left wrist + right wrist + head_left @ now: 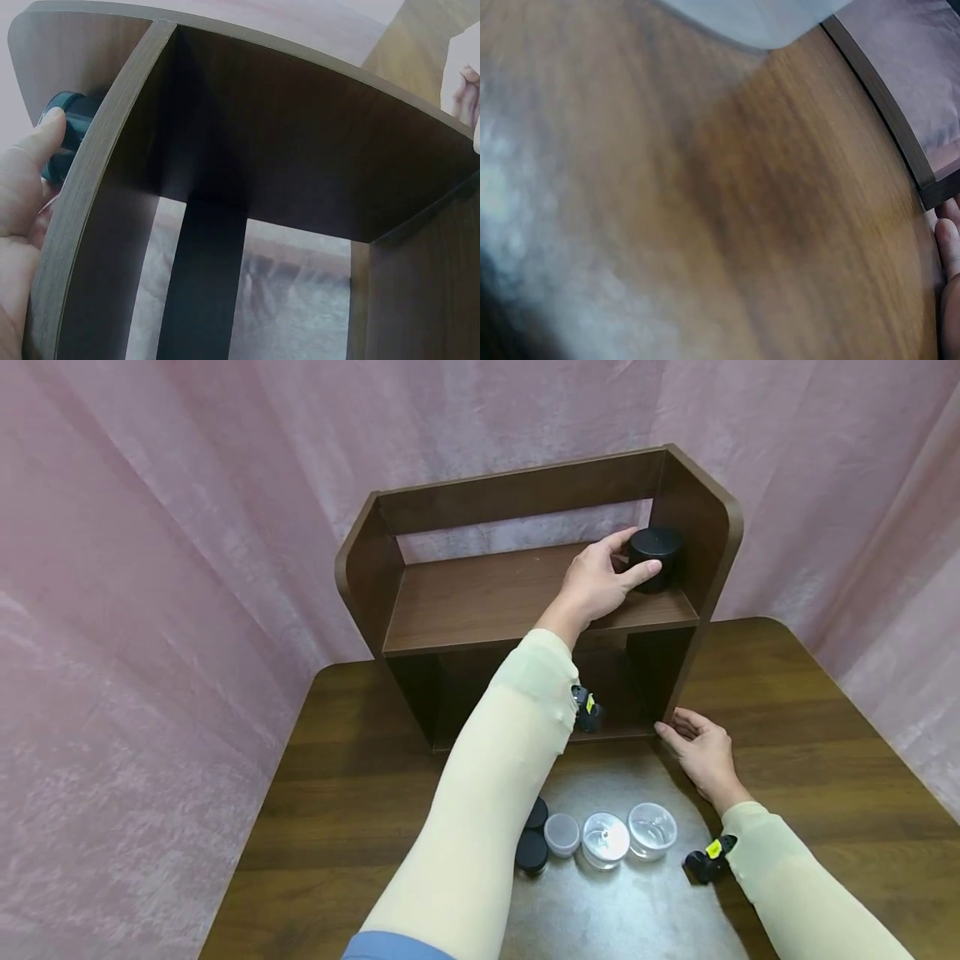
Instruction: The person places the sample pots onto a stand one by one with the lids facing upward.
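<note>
A black round lidded jar [655, 560] stands at the right end of the upper board of a brown wooden desktop shelf [480, 597]. My left hand [596, 581] holds it, thumb in front and fingers on its far left side. From below, the left wrist view shows the dark jar [75, 124] partly behind the board's edge, with the left hand [26, 202] around it. Down at the shelf's lower right front corner, my right hand [702, 752] grips the side panel, thumb at the front edge and fingers on the outer side. The right wrist view catches only some fingertips [949, 240] beside that corner.
In front of the shelf, a row holds two black-lidded jars [532, 850], a small frosted jar [562, 835], a clear tub [605, 841] and another clear tub [652, 831]. They stand on the wooden table [330, 827]. A pink curtain [187, 527] hangs behind.
</note>
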The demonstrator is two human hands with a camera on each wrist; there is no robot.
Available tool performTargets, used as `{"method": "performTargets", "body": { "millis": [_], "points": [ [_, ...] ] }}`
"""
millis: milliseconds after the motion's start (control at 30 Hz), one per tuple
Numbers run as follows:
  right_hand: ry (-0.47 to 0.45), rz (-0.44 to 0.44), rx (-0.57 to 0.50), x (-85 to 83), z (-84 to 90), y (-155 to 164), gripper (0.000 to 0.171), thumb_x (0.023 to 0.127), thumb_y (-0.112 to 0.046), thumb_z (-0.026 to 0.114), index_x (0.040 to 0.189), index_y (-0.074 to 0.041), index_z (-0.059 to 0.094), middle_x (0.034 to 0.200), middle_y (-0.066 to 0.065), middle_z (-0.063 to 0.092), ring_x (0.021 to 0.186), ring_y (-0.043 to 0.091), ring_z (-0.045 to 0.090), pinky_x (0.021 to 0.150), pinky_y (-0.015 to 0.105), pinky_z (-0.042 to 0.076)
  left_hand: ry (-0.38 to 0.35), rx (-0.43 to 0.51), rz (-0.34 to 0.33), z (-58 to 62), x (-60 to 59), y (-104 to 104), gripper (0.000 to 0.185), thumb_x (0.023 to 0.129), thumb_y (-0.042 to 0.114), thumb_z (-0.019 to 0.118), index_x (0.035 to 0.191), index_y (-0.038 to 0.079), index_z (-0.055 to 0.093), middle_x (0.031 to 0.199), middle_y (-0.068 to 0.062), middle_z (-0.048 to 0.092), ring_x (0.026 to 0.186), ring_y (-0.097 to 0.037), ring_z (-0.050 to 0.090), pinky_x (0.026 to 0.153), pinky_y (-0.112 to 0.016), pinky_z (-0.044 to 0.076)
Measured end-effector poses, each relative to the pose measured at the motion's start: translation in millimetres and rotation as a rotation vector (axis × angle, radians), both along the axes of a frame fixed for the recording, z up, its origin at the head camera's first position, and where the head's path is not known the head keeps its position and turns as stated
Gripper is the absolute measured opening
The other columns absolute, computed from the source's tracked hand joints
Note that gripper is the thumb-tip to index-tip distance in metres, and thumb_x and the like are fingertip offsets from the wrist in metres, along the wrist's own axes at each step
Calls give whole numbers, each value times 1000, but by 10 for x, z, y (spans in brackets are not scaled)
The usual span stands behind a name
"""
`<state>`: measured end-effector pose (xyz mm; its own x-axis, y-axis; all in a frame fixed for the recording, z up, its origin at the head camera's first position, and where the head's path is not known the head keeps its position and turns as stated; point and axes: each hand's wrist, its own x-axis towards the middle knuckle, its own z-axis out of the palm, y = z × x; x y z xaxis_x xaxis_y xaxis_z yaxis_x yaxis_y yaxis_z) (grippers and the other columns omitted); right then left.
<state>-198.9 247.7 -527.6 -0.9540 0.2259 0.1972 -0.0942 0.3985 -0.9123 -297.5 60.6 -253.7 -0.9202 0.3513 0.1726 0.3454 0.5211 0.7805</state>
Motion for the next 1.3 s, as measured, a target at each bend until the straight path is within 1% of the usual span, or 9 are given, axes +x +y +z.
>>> {"method": "performTargets", "body": {
  "millis": [100,200,333,467,600,800,967,1100,1300],
  "points": [
    [-14,5,8,21,-5,-18,48,89,-26,71,124,4,59,118,21,63,93,-7,53,76,4,43,-20,-33,2,-6,12,-17,64,88,46,65,146,35,40,119,11,58,110,-1,52,91,-15,40],
    [-13,17,12,23,-5,-46,48,89,-27,71,124,3,59,117,20,64,94,-5,53,76,5,43,-23,-54,16,-7,17,-41,64,88,48,64,146,38,38,124,10,57,115,-2,51,94,-17,40],
    [-9,13,19,21,-14,-55,48,89,-27,71,125,3,59,117,20,64,94,-6,53,76,5,42,-18,-65,20,-15,21,-51,64,88,49,63,146,40,37,127,10,56,117,-2,51,95,-18,39],
    [-10,-2,23,17,-29,-38,46,89,-26,71,123,3,60,116,20,64,92,-8,52,75,5,43,-27,-65,11,-21,21,-37,64,89,49,62,146,40,37,127,10,56,117,-2,51,95,-18,40],
    [1,-7,24,13,-22,-23,46,89,-27,71,122,3,61,115,20,65,91,-9,52,76,5,43,-20,-69,6,-8,21,-18,64,89,49,61,147,39,35,129,10,55,117,-2,50,95,-18,40],
    [-10,8,40,39,24,6,46,90,-28,69,124,2,60,116,19,64,92,-9,52,76,4,43,-28,-82,7,16,31,12,64,90,50,60,147,41,33,127,10,56,117,-2,50,95,-18,39],
    [-20,20,28,57,28,36,48,90,-30,68,125,1,60,118,20,63,94,-7,53,76,5,43,-29,-92,10,12,38,39,65,89,50,61,147,41,33,126,10,56,117,-2,50,96,-18,39],
    [-11,20,22,57,8,46,47,90,-29,69,125,1,60,117,20,64,94,-7,54,75,5,44,-22,-95,8,5,43,50,66,90,49,61,148,39,33,126,10,57,117,-2,50,96,-17,39],
    [-2,9,19,45,-1,49,47,90,-27,69,124,3,60,116,21,64,92,-9,52,75,5,44,1,-131,10,12,56,48,70,89,51,61,149,38,30,125,10,58,117,-2,51,98,-17,37]
  ]
}}
